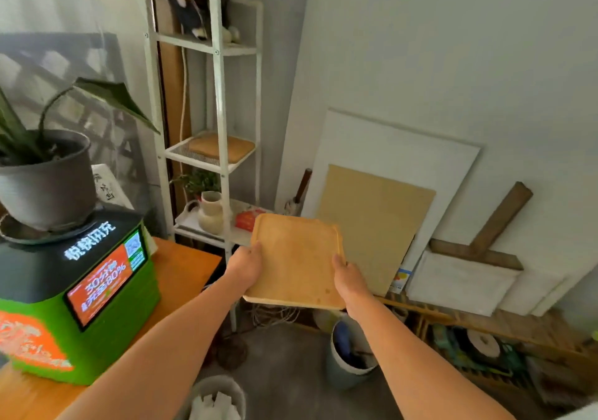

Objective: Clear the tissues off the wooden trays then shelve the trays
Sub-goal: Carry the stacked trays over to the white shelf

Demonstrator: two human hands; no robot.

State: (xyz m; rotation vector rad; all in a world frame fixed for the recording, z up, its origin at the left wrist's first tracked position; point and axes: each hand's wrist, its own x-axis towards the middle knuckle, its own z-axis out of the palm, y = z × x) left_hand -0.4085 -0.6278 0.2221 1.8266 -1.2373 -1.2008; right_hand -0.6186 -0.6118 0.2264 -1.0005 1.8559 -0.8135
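Head view: I see both hands clamped on a bare wooden tray (pixel 296 261), left hand (pixel 245 263) on its left edge, right hand (pixel 350 278) on its right, held in the air beside the white shelf (pixel 220 102). Second tray (pixel 223 149) lies on a middle shelf level.

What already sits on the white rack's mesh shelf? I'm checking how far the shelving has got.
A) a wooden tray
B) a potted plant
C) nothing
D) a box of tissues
A: a wooden tray lies flat on the mesh shelf, while the left hand and right hand hold a second tray in front of the rack.
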